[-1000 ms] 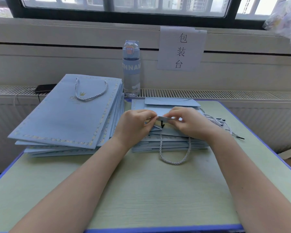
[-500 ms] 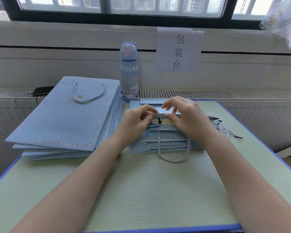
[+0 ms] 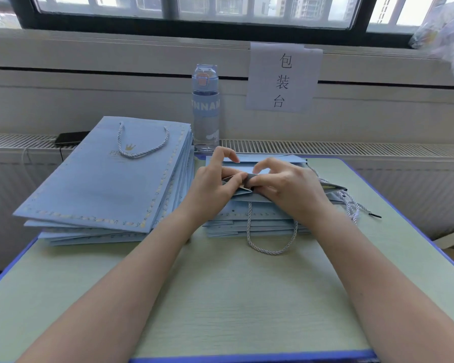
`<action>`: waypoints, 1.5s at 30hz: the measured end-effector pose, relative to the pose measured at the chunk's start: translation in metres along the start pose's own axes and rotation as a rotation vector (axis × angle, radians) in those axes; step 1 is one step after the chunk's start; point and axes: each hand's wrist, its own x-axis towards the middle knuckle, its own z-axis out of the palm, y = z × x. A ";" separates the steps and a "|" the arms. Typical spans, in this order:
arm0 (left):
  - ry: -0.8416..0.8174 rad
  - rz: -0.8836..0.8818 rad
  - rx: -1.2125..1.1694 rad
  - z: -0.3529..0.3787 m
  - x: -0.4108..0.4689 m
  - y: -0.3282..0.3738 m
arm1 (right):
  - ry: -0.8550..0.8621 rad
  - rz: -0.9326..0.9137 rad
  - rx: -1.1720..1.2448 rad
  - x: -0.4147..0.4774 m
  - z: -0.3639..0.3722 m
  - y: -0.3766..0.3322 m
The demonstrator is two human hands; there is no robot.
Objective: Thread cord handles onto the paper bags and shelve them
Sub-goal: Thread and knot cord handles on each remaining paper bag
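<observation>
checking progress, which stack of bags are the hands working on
The right stack: the left hand and right hand pinch its top bag at the rim. The left stack lies untouched.

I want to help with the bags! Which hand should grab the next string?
Probably the right hand: the loose cords lie just past it on its own side, while the left hand, pinching the bag, is farther away and would have to cross over.

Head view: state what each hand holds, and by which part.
Left hand and right hand pinch the top paper bag at its folded rim, mid-width. Any cord end is hidden.
</observation>
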 end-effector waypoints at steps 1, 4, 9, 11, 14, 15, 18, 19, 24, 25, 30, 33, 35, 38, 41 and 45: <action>0.002 0.002 -0.006 0.001 0.000 0.000 | 0.016 0.001 0.025 0.000 0.000 0.001; 0.026 0.026 0.007 0.002 -0.001 0.002 | 0.068 0.012 0.108 -0.001 -0.002 0.003; 0.046 0.091 0.023 0.002 -0.003 0.001 | 0.084 0.021 0.351 0.001 -0.002 0.010; 0.051 0.096 0.031 0.002 -0.003 0.000 | 0.095 0.018 0.354 0.001 0.000 0.010; 0.056 0.093 0.029 0.002 -0.003 -0.002 | 0.130 0.066 0.434 0.002 0.001 0.007; 0.061 0.094 0.030 0.002 -0.002 -0.003 | 0.138 0.095 0.484 0.002 0.000 0.006; 0.078 0.100 0.059 0.001 -0.001 -0.006 | 0.137 0.173 0.575 0.002 -0.004 0.002; 0.079 0.103 0.069 0.001 -0.002 -0.006 | 0.115 0.201 0.599 0.002 -0.005 0.001; 0.053 0.119 0.027 -0.001 -0.003 -0.008 | -0.102 0.386 0.700 0.002 -0.009 0.002; 0.045 0.141 0.027 -0.001 -0.003 -0.008 | -0.164 0.396 0.654 0.002 -0.009 0.004; 0.077 0.347 0.220 0.005 -0.004 -0.007 | -0.492 0.389 0.528 -0.001 0.000 0.013; 0.100 0.353 0.198 0.006 -0.004 -0.009 | -0.427 0.440 0.487 -0.001 -0.006 0.017; 0.106 0.335 0.153 0.006 -0.003 -0.009 | -0.353 0.465 0.455 -0.001 -0.007 0.019; 0.133 0.284 0.093 0.006 -0.002 -0.009 | -0.174 0.481 0.373 0.000 -0.004 0.023; 0.146 0.252 0.088 0.006 -0.003 -0.007 | -0.074 0.493 0.291 0.002 0.000 0.024; 0.165 0.250 0.074 0.006 -0.003 -0.004 | -0.028 0.524 0.219 -0.001 -0.009 0.036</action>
